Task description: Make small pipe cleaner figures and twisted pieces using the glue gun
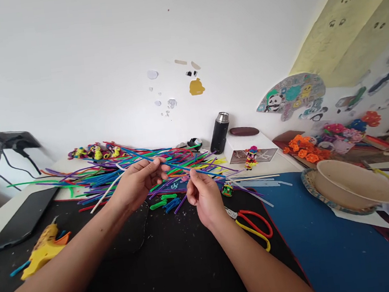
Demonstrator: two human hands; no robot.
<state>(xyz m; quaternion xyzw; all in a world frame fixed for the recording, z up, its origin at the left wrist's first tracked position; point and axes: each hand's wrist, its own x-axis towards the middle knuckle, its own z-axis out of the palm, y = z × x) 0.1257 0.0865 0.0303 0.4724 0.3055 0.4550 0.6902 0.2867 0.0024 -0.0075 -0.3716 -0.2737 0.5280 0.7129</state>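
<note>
A blue pipe cleaner (179,167) stretches between my two hands, above the front of a pile of many-coloured pipe cleaners (92,176). My left hand (142,180) pinches it near the middle, with the fingers curled. Further right along the same stem, my right hand (204,194) grips it between thumb and bent forefinger. Short bent green pieces (164,201) and blue pieces (172,205) lie on the black mat just below the hands. Pliers with red and yellow handles (254,223) rest beside my right forearm.
A yellow glue gun (47,252) lies at left, near a dark tablet (23,219). Behind the pile stands a black thermos (220,133) beside a white box (251,146) with a small figure (251,158) before it. A beige bowl (356,183) sits at right.
</note>
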